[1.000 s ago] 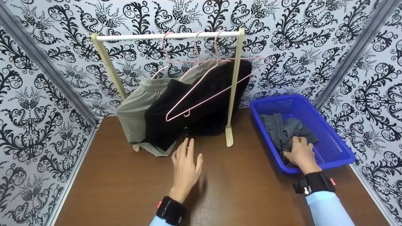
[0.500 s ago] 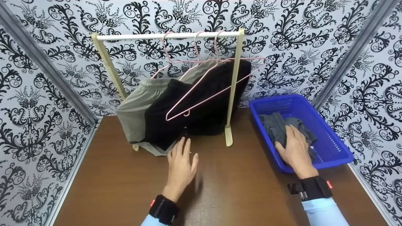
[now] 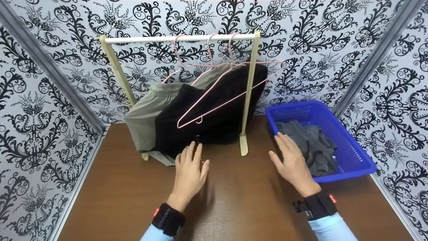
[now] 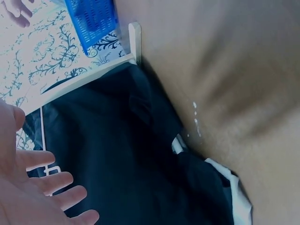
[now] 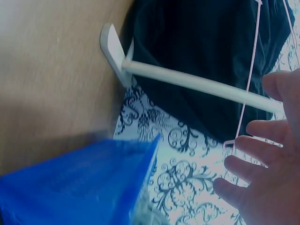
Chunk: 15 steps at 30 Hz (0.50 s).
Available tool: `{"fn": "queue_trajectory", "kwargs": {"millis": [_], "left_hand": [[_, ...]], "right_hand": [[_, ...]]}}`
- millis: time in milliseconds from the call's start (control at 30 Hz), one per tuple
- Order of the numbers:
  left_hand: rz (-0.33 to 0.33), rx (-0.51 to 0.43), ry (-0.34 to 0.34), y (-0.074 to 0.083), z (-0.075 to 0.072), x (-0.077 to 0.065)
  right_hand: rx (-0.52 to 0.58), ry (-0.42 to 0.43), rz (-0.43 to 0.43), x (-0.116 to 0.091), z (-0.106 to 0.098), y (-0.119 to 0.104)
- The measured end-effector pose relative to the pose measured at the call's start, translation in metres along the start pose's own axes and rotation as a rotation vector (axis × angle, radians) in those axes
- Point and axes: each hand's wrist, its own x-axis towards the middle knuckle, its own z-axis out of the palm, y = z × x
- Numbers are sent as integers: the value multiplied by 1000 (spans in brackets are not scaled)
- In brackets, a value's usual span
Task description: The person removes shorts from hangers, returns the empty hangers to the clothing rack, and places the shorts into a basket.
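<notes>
My left hand (image 3: 189, 174) is over the table in front of the rack, fingers spread and holding nothing. Just beyond its fingertips hang black shorts (image 3: 214, 110), with light grey shorts (image 3: 142, 117) to their left. My right hand (image 3: 291, 164), fingers extended and without any hold, hovers at the left rim of the blue basket (image 3: 354, 140). Crumpled dark grey cloth (image 3: 314, 144) lies inside that basket. In the right wrist view the right palm (image 5: 276, 173) faces the rack post (image 5: 197, 84) and the black shorts.
A small rack with a white rail (image 3: 140, 39) and a right post (image 3: 250, 90) stands against the patterned wall (image 3: 301, 40). Pink hangers (image 3: 214, 85) hang from the rail; the foremost one, in front of the black shorts, bears no garment. The brown table (image 3: 234, 201) spreads below.
My right hand has let go of the grey cloth, risen out of the basket and moved left to its rim. The cloth now lies more spread out. My left hand has drifted slightly left.
</notes>
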Motion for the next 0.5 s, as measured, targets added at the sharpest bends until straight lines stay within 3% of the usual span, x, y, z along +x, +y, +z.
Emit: {"fn": "queue_trajectory", "kwargs": {"millis": [500], "left_hand": [[49, 40, 25, -2, -15, 15]], "right_hand": [[43, -104, 7, -2, 25, -32]]}}
